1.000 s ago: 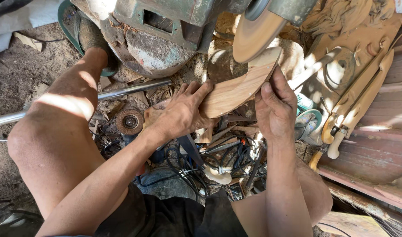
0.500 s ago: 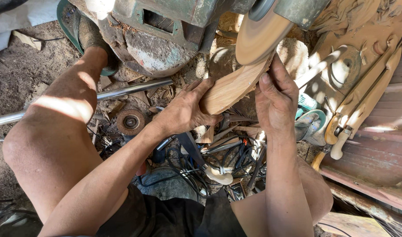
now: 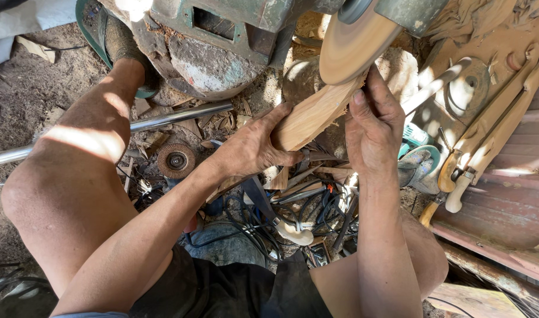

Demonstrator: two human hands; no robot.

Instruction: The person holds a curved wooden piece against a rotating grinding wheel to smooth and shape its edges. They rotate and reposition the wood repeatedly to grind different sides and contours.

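Two hands are working on one flat wooden blank (image 3: 313,115): the left hand (image 3: 252,147) is cupping its lower end with fingers curled underneath and thumb pointing up along the face, and the right hand (image 3: 372,126) is gripping its upper edge, fingers closed over the wood. The blank is tilting upward to the right, and its top end is touching the rim of one tan sanding disc (image 3: 352,44), which is sitting on a worn green motor housing (image 3: 222,35). One steel pipe (image 3: 163,123) is lying across the dirt floor (image 3: 22,88) past the person's left knee; one round flap wheel (image 3: 176,160) is lying just beside it. Wood chips and shavings are covering the ground under the machine. Below the hands, a tangle of black cables (image 3: 316,212) and several loose metal tools, too jumbled to count, is lying between the legs, with one pale carved wooden piece (image 3: 293,232) on top. At right, at least three finished wooden handles (image 3: 458,194) are leaning against reddish planks (image 3: 505,212). One teal sandal (image 3: 420,159) is lying near the right wrist. Sunlight is falling in patches across the outdoor work spot.
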